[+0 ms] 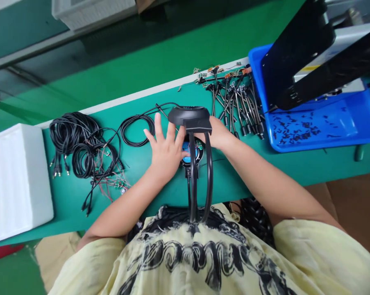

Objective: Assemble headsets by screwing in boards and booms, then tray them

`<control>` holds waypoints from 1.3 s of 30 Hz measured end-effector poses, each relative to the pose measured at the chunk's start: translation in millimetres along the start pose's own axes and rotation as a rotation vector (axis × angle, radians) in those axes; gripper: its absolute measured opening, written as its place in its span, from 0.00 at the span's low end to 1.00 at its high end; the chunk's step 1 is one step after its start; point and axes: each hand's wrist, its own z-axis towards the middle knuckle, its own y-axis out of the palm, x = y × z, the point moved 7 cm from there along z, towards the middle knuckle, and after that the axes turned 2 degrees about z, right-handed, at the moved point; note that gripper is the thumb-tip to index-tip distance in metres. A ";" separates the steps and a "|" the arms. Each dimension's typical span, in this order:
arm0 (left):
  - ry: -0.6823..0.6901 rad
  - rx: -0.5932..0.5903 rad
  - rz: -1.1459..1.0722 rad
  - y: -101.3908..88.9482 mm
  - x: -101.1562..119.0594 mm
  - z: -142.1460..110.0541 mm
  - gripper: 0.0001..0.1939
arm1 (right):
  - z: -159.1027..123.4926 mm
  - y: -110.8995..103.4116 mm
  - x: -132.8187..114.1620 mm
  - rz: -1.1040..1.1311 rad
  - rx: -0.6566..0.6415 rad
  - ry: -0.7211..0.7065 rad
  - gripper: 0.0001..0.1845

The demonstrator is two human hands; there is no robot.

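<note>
Contents, left to right.

- White foam box, left edge of the frame, on the tabletop.
- Large bundle of black cables, left of centre; just below it, a smaller tangle with red wires and small green boards.
- Single coiled cable, beside the left hand; its lead runs towards the headset.
- Left hand, centre: outer fingers spread, thumb at the open ear cup; whether it grips cannot be told.
- Headset, centre, between the hands, twin black tubes pointing down the frame. Upper ear cup: outwardly whole. Lower ear cup: uncovered, blue part and green board exposed. Condition, as judged: part assembled, inner parts in place, lower cup unclosed; wiring state unclear.
- Right hand, right of the headset; fingers hidden behind the upper cup, their grip undetermined.
- Short black leads, upper right of centre, heaped, tips fanned downwards.
- Blue tray, right, holding small black pieces; black equipment stands over it.

Edges: white strip along the far side; near side at the torso. Room: green surface shows between right forearm and tray; leftward, cables crowd the hand.
</note>
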 end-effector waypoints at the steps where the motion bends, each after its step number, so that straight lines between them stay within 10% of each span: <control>1: 0.000 -0.013 0.015 0.3 -0.4 1.2 0.41 | 5.7 0.6 2.4 0.024 -0.003 -0.003 0.04; 21: 0.014 -0.071 -0.002 3.1 0.3 -4.7 0.40 | -19.3 -0.7 15.4 -0.116 0.129 -0.093 0.10; 31: 0.131 0.016 -0.123 -4.9 5.4 -12.0 0.27 | -59.2 12.1 11.6 -0.350 0.216 -0.467 0.18; 34: 0.161 -0.012 -0.156 -8.3 -17.7 -26.8 0.18 | -58.0 12.2 18.4 -0.386 0.265 -0.451 0.18; 39: -0.160 -0.276 0.086 12.8 -101.5 -43.0 0.20 | -60.7 11.4 19.1 -0.426 0.296 -0.477 0.19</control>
